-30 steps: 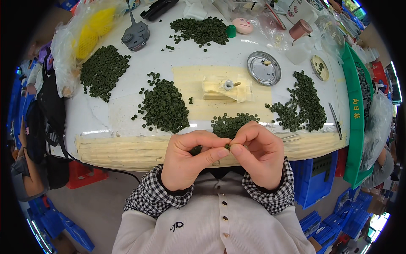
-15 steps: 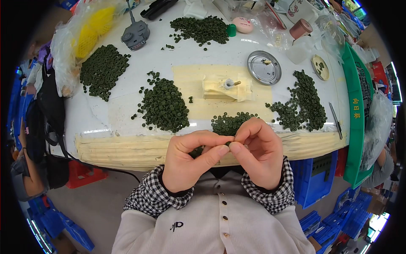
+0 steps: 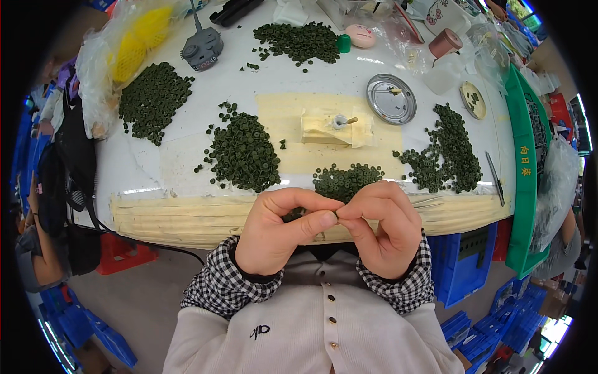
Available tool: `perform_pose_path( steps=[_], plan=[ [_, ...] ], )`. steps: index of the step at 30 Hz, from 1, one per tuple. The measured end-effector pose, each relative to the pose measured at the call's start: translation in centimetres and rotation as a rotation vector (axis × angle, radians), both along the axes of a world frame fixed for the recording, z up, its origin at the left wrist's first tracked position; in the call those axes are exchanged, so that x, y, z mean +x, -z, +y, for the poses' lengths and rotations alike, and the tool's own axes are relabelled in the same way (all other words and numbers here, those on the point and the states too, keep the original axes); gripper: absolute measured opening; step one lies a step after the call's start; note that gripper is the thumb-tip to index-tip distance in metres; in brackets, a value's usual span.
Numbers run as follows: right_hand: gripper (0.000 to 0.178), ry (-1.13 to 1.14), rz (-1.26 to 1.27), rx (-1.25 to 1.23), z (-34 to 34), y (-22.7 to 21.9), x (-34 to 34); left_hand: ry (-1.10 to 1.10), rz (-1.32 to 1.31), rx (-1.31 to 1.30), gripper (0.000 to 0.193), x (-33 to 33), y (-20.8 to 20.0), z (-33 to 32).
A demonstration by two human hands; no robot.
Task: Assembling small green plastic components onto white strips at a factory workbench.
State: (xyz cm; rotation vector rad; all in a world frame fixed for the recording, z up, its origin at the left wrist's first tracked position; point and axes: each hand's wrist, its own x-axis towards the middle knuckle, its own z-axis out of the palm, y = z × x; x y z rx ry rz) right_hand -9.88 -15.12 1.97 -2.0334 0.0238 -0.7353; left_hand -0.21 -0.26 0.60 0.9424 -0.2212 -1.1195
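– What fills the scene?
– A white worktop (image 3: 237, 87), a green tray (image 3: 521, 181) at its right end, a heap of small dark green pieces (image 3: 242, 153) lying at centre-left.
– And the person's hands?
– The left hand (image 3: 274, 230) and right hand (image 3: 387, 230) meet over the near edge, thumb and finger of each in a pinching grip.
– On what?
– One tiny green piece (image 3: 337, 214), mostly hidden between the fingertips.

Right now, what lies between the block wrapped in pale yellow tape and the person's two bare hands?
The head view shows flat pale yellow tape, then a heap of small dark green rings nearer the left hand and right hand.
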Motion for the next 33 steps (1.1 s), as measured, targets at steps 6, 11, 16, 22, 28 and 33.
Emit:
perform_pose_path(
  steps=[6, 11, 16, 22, 28, 33],
  plan=[
    [0.017, -0.030, 0.013, 0.031, -0.2, 0.1, -0.1, 0.011, -0.129, 0.043, 0.009, 0.0, -0.4, 0.0],
    [0.013, -0.080, 0.077, 0.270, 0.0, 0.4, -0.3, -0.048, -0.341, 0.039, 0.009, -0.2, 0.5, 0.0],
    [0.009, -0.091, 0.170, 0.561, 0.6, 0.2, -0.4, -0.088, -0.447, 0.055, 0.007, -0.3, 0.4, 0.1],
    [0.010, -0.105, 0.194, 0.533, 0.7, 0.2, -0.3, -0.140, -0.460, 0.071, 0.006, -0.7, 0.4, 0.0],
    [0.011, -0.102, 0.165, 0.381, 0.6, 0.4, -0.2, -0.152, -0.456, 0.056, 0.005, -0.7, 0.6, 0.2],
    [0.014, -0.022, 0.177, 0.455, 1.1, 0.4, 0.0, -0.180, -0.217, 0.058, 0.006, -0.7, 0.1, 0.3]
  ],
)
